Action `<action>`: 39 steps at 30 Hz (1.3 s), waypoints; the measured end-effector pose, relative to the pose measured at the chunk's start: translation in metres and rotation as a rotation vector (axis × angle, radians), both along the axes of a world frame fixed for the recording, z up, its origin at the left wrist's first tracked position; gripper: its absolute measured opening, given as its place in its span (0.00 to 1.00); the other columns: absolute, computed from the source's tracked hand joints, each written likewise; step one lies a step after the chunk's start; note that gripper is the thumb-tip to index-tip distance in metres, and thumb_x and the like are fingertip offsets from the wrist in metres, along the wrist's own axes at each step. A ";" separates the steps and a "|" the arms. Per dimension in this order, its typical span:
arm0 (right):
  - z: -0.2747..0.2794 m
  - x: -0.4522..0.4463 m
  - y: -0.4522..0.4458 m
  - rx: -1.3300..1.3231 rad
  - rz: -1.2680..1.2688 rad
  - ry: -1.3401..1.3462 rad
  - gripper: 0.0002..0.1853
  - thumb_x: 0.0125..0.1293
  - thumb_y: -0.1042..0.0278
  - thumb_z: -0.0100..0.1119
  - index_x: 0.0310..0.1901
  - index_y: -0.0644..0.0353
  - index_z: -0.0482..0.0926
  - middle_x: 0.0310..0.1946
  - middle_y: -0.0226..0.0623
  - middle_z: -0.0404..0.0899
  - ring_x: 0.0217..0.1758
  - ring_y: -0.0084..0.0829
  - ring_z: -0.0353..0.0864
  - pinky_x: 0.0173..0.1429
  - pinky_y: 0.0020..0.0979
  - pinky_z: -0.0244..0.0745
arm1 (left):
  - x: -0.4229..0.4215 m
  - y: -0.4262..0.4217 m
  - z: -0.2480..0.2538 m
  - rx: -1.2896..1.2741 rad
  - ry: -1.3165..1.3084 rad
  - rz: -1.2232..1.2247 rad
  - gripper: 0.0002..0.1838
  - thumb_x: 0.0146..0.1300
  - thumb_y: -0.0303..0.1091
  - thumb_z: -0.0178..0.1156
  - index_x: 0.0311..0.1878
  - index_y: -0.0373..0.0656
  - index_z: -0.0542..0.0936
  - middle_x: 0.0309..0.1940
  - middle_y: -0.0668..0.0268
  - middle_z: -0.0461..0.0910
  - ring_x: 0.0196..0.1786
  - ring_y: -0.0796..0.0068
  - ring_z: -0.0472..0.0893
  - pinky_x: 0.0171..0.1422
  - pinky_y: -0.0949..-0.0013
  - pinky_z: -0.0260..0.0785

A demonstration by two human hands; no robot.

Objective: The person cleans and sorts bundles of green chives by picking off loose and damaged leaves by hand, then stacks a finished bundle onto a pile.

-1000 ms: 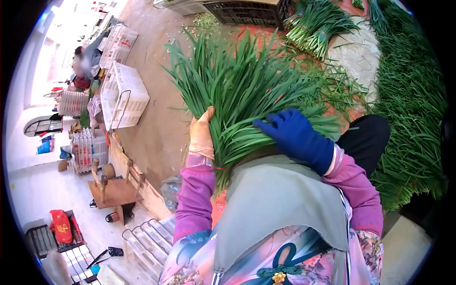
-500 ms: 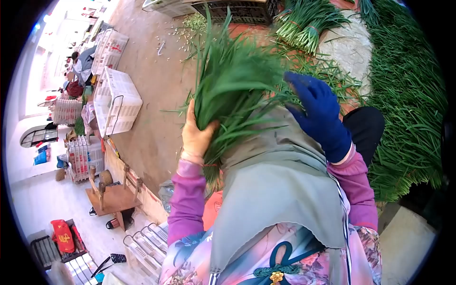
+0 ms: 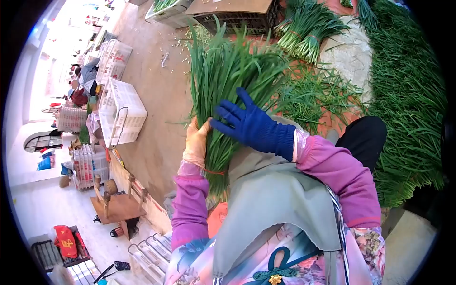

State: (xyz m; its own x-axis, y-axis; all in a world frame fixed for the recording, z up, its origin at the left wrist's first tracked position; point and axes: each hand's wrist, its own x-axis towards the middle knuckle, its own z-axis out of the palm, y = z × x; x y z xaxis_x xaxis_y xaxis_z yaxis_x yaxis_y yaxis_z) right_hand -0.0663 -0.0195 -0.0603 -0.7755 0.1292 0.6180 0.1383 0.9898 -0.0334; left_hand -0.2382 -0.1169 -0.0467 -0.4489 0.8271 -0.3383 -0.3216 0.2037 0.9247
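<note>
A bunch of long green garlic chives [image 3: 228, 71] stands in front of my apron, leaves pointing away from me. A red band [image 3: 216, 172] circles it near the stem end. My left hand [image 3: 195, 140], in a thin pale orange glove, is closed around the left side of the bunch. Across the leaves lies my right hand [image 3: 247, 121], in a blue knit glove, its fingers spread and touching the chives. The right palm faces the bunch and is hidden.
Loose chives [image 3: 408, 95] are heaped along the right. Tied bunches [image 3: 308, 33] lie at the back beside a dark crate [image 3: 237, 19]. Trimmings [image 3: 313, 95] litter the floor. White crates [image 3: 126, 111] and a small wooden stool [image 3: 114, 206] stand to the left, with people farther off.
My right hand has come in from the right and now rests on the leaves. The leaves, blurred and swept sideways before, stand straighter. My left hand keeps its hold.
</note>
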 end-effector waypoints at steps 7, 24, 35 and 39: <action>-0.018 0.019 0.002 -0.192 0.081 -0.196 0.26 0.55 0.68 0.50 0.58 0.53 0.68 0.32 0.34 0.72 0.26 0.33 0.75 0.25 0.34 0.69 | 0.000 0.000 -0.005 -0.106 0.024 0.104 0.17 0.60 0.27 0.58 0.53 0.37 0.72 0.42 0.62 0.79 0.40 0.71 0.79 0.45 0.69 0.75; 0.029 0.020 0.024 -0.110 -0.016 0.100 0.38 0.45 0.47 0.65 0.59 0.53 0.68 0.46 0.37 0.74 0.52 0.40 0.72 0.48 0.48 0.67 | 0.012 -0.011 0.008 -0.049 0.001 -0.005 0.21 0.61 0.26 0.54 0.58 0.36 0.68 0.48 0.62 0.77 0.47 0.71 0.77 0.52 0.69 0.71; -0.010 0.089 0.000 -0.367 0.015 -0.113 0.21 0.52 0.62 0.58 0.50 0.54 0.72 0.27 0.35 0.74 0.28 0.36 0.77 0.29 0.37 0.71 | -0.037 -0.043 -0.013 -0.146 0.345 -0.318 0.21 0.56 0.24 0.59 0.54 0.35 0.72 0.46 0.66 0.77 0.46 0.76 0.75 0.53 0.73 0.67; -0.037 0.148 0.025 -0.551 -0.223 0.009 0.13 0.54 0.68 0.57 0.43 0.54 0.78 0.22 0.36 0.76 0.25 0.38 0.78 0.28 0.36 0.72 | -0.046 -0.059 -0.012 -0.237 0.480 -0.415 0.20 0.58 0.22 0.58 0.55 0.37 0.71 0.47 0.66 0.77 0.49 0.76 0.73 0.57 0.72 0.65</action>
